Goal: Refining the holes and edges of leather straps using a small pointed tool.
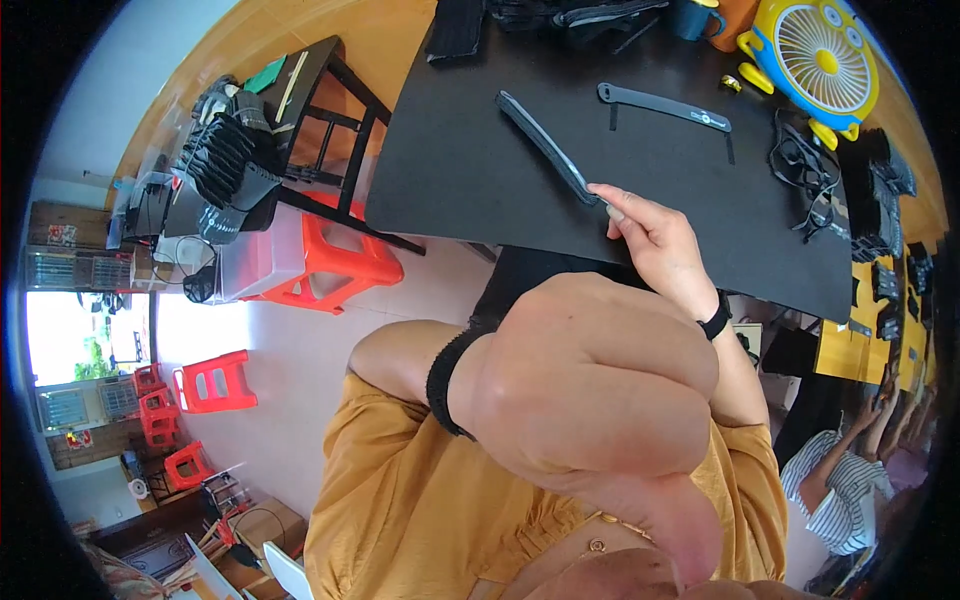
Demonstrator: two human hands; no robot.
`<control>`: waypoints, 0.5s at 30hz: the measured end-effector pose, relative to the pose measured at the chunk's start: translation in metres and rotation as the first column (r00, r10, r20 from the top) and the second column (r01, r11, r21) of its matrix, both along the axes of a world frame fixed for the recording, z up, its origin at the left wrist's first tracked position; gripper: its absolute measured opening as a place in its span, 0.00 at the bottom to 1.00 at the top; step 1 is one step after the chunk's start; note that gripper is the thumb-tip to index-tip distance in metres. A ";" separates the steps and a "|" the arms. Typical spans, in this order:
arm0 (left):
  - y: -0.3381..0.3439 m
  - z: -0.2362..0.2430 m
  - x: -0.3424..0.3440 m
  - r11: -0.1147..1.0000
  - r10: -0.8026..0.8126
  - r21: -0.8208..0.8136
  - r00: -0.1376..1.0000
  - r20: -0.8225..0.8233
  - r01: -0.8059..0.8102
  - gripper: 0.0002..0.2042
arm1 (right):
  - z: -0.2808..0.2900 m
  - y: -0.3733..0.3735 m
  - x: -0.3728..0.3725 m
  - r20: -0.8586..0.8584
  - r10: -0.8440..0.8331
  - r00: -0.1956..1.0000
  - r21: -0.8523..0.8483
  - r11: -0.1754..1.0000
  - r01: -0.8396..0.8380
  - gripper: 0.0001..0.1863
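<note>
The right hand (655, 240) reaches over the near edge of the black counter (440, 170), its index fingertip touching the near end of a narrow black strap (545, 148). The thumb sits just beside that end; I cannot tell whether the 2 digits truly pinch it or only rest against it. The strap lies slantwise, its other end pointing far and left. The left hand (600, 380) is well apart from the counter's things, raised close to the camera and curled into a fist with its back showing; whether anything is inside it cannot be seen.

To the right of the strap and a little farther off lies a grey band (665, 107) with 2 thin tabs, apart from both hands. A yellow and blue fan (820, 60) stands at the far right, with tangled black straps (805, 175) nearer on that side and a pile of black pieces (880, 190) beyond them to the right.

The step in hand seems to be handling the strap by its near end, either taking it up or placing it. The next move probably calls for a surer grip there, with the left hand lowered to steady the far end
</note>
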State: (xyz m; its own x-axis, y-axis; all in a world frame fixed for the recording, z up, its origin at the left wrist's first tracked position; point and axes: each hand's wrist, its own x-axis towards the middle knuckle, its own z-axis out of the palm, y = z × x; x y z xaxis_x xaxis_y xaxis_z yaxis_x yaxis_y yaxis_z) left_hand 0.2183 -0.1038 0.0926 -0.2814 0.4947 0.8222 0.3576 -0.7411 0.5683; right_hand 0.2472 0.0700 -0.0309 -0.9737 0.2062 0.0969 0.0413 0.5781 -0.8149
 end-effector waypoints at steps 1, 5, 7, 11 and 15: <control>-0.001 0.001 0.001 0.998 0.035 -0.051 0.999 -0.024 -0.036 0.23 | 0.000 0.000 0.000 0.003 -0.002 1.000 0.001 1.000 0.002 0.26; -0.002 0.003 0.003 0.998 0.054 -0.029 0.998 -0.013 -0.054 0.23 | -0.003 0.000 0.001 -0.011 0.004 1.000 0.013 1.000 -0.004 0.24; -0.008 0.014 -0.001 0.995 0.085 -0.043 0.994 -0.063 -0.088 0.22 | -0.004 0.001 0.001 -0.009 -0.003 1.000 0.009 1.000 0.003 0.24; -0.016 -0.023 -0.023 0.942 0.058 -0.318 0.983 -0.173 -0.111 0.17 | -0.004 0.004 0.001 -0.029 0.001 1.000 -0.114 0.993 -0.004 0.22; -0.008 -0.075 -0.063 0.440 0.488 -0.864 0.873 0.000 -0.246 0.21 | -0.005 0.000 0.003 -0.108 -0.034 0.994 -0.284 0.959 0.002 0.21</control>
